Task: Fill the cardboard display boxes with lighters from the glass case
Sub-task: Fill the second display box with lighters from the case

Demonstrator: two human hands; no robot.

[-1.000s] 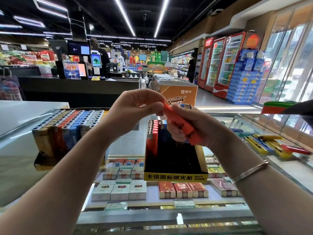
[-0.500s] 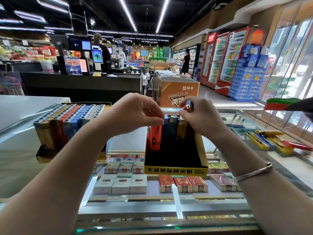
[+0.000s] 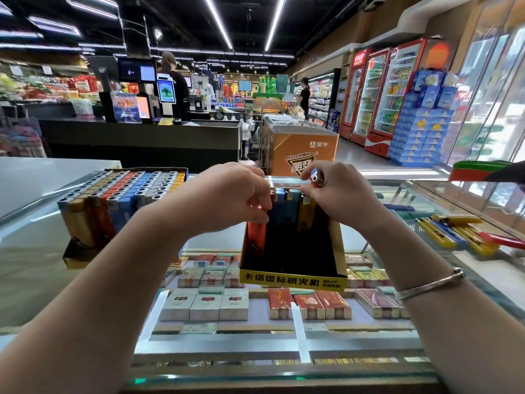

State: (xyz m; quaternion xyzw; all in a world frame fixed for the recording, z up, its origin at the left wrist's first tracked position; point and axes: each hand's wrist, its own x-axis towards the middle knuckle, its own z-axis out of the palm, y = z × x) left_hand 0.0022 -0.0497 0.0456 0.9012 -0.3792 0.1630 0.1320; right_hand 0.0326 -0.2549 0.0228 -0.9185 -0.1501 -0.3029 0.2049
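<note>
A yellow-fronted cardboard display box (image 3: 292, 280) stands on the glass case (image 3: 39, 268), its back row holding an orange, blue, teal and yellow lighter (image 3: 285, 211). My left hand (image 3: 235, 194) is curled over the tops of the left lighters in that row; what its fingers pinch is hidden. My right hand (image 3: 338, 194) holds an orange lighter (image 3: 316, 177) by its top, just above the right end of the row. A second display box (image 3: 119, 203) packed full of lighters sits to the left.
Loose yellow, blue and red lighters (image 3: 457, 231) lie on the glass at the right. Cigarette packs (image 3: 218, 302) fill the shelf under the glass. A checkout counter (image 3: 142, 137), an orange chest freezer (image 3: 304, 149) and drink fridges stand beyond.
Both hands dropped from in front of me down to the box's back row. The orange lighter I held crosswise now stands upright in my right hand above the row.
</note>
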